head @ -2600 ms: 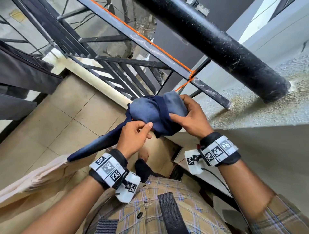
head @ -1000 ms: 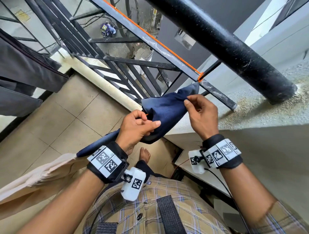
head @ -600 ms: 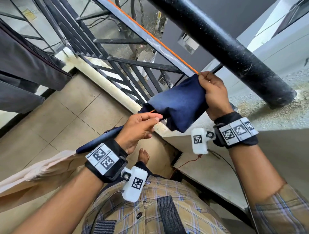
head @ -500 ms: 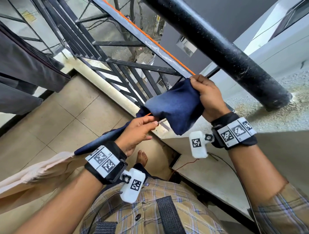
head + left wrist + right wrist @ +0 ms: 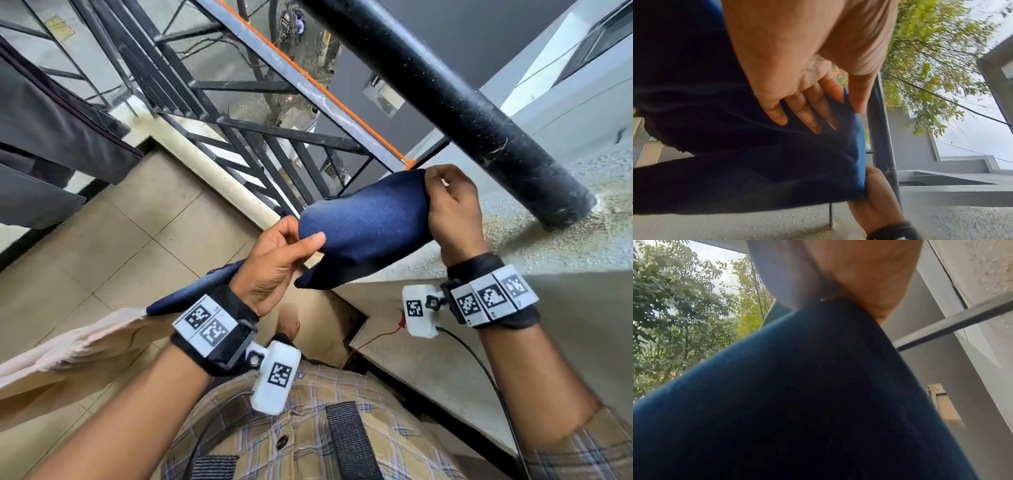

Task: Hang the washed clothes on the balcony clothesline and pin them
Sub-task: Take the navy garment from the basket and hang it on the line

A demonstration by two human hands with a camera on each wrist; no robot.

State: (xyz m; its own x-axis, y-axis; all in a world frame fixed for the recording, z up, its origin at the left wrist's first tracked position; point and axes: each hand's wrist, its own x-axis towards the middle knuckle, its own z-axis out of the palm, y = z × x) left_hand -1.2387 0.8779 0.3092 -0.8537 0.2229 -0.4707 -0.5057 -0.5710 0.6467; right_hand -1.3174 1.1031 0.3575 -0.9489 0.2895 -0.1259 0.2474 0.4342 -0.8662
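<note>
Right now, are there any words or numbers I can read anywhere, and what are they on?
No readable words or numbers.
Wristbands: black-and-white square code patterns only, no letters.
White camera blocks: the same kind of pattern.
Small tag on the checked shirt: too small to read.

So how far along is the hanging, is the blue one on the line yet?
Not yet. Dark garments already hang at the left. The blue garment is in hand: left hand and right hand hold it just below the orange clothesline. Draping it, pinning it, and the cream cloth remain; no pins are visible.
</note>
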